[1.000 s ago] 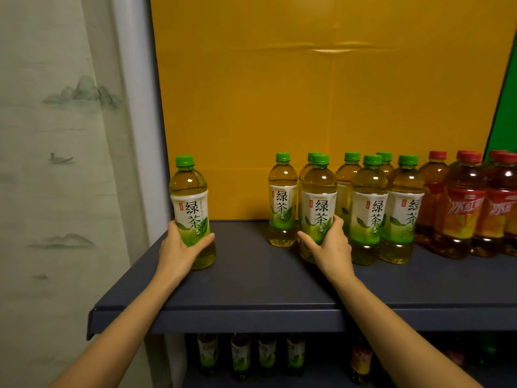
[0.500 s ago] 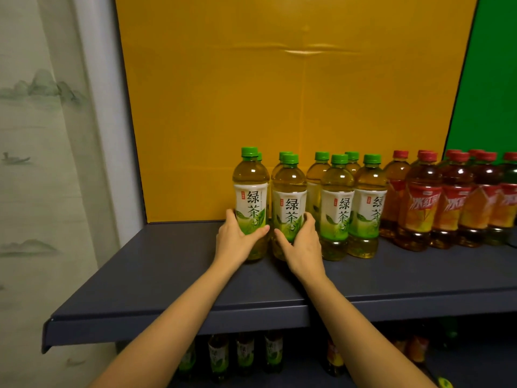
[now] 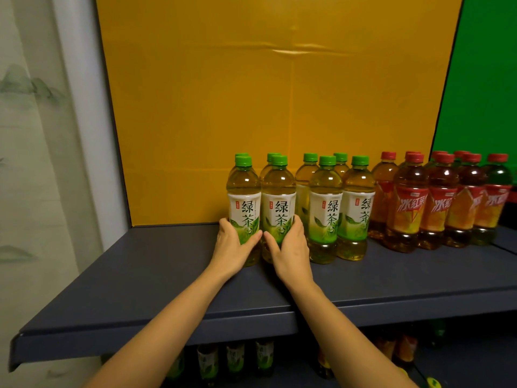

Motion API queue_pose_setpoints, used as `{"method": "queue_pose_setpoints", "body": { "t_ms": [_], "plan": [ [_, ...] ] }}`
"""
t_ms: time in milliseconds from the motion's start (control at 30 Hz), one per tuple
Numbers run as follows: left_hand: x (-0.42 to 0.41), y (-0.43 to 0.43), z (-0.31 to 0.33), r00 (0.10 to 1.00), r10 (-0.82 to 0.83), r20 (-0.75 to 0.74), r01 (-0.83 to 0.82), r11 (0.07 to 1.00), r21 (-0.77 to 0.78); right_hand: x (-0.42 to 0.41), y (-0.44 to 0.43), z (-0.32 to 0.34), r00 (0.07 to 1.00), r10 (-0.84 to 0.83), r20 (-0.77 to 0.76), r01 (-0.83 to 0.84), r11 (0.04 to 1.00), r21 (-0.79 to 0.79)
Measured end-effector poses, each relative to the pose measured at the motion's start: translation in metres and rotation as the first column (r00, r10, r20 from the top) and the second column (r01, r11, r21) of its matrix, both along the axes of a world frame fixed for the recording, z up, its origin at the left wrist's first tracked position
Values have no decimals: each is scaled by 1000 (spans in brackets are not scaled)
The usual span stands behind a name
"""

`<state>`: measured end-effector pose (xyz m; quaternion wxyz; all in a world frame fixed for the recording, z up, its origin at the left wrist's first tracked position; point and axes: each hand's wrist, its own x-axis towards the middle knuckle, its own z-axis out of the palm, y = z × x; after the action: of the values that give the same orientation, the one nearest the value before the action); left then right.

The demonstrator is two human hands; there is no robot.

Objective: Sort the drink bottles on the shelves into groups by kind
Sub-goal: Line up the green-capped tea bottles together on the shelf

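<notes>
The yellow back panel [image 3: 251,107] fills most of my view, with a green panel [image 3: 486,79] to its right and a pale curtain [image 3: 28,163] with faint painted hills on the left. Below them runs the dark grey shelf [image 3: 140,275], which is cut off at the right edge. On it a block of green-capped tea bottles [image 3: 326,208] stands upright in two rows, and the red-capped bottles [image 3: 409,208] stand packed just beside them on the right. The back rows are mostly hidden behind the front ones, so I can't read their labels. At the left end of the green block, the end bottle [image 3: 244,197] and its neighbour [image 3: 279,197] stand touching side by side. My left hand [image 3: 233,247] is wrapped round the lower part of the end bottle, with the thumb across the front of the label. My right hand [image 3: 291,247] clasps the neighbour the same way, with the fingers round its right side. The two thumbs nearly meet between the bottles, and both bases sit on the shelf. Under the shelf, the lower bottles [image 3: 235,359] are too dim to make out.
</notes>
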<state>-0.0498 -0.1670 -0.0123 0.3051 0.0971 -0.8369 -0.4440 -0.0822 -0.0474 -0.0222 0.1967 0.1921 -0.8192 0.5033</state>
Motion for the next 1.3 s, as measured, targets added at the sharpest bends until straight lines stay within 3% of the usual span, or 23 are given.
{"method": "queue_pose_setpoints", "body": {
  "t_ms": [200, 333, 433, 567, 633, 700, 800, 900, 1300],
  "plan": [
    [0, 3, -1, 1000, -9, -1, 9, 1000, -8, -3, 0, -2, 1000, -16, -7, 16, 1000, -19],
    [0, 2, -4, 1000, 11, -25, -12, 1000, -21, 0, 7, -1, 997, 68, -46, -69, 997, -18],
    [1, 1, -3, 998, -6, -59, 10, 998, 58, 10, 28, 2, 980, 73, -185, -86, 994, -61],
    [0, -2, 1, 995, -12, -98, 27, 988, 151, -1, 83, 18, 890, -146, -433, 3, 950, -313],
    [-2, -2, 2, 995, -32, -99, 49, 983, 178, -26, 111, 26, 902, -231, -365, 64, 907, -416],
    [-4, -2, 3, 993, -75, -86, 92, 972, 216, -50, 131, 32, 956, -190, -222, 73, 891, -447],
    [-9, -5, 1, 989, -130, -73, 146, 945, 294, -79, 147, 37, 990, 137, -33, -139, 906, -400],
    [-12, -4, -2, 986, -144, -83, 163, 934, 316, -101, 154, 33, 879, 464, 109, -383, 824, -417],
    [-16, 2, -4, 984, -149, -97, 171, 943, 286, -103, 143, 19, 829, 552, 85, -495, 796, -348]
  ]
}}
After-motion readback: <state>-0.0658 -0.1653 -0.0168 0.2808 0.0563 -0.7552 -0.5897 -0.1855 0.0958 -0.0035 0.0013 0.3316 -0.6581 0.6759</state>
